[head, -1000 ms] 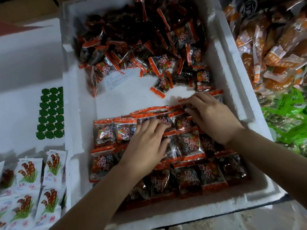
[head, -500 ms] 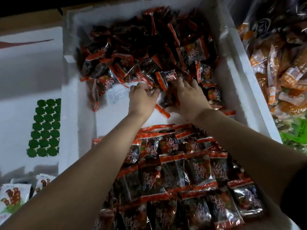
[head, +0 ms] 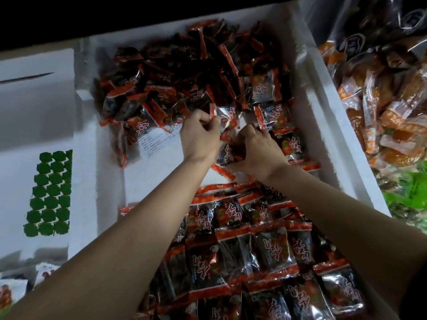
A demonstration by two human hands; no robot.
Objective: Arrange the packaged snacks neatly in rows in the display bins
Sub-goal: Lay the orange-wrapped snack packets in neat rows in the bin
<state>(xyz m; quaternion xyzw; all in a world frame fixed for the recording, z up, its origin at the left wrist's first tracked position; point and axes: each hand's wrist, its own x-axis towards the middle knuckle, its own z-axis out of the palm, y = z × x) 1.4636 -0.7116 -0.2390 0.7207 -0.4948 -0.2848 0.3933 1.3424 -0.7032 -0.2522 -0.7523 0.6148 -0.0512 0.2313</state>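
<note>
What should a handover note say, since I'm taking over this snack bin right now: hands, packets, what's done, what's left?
Hands: left hand pinches a packet at the near edge of the loose pile; right hand grips another packet beside it.
The pile fills the far half of the white foam bin.
Done: overlapping rows cover the near half.
Left: fill the bare strip between, using up the pile.

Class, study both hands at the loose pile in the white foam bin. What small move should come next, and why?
Probably draw the gathered packets back and lay them on the bare bin floor just beyond the neat rows. The left hand and right hand both grip packets at the loose pile, and that strip lies unfilled.
</note>
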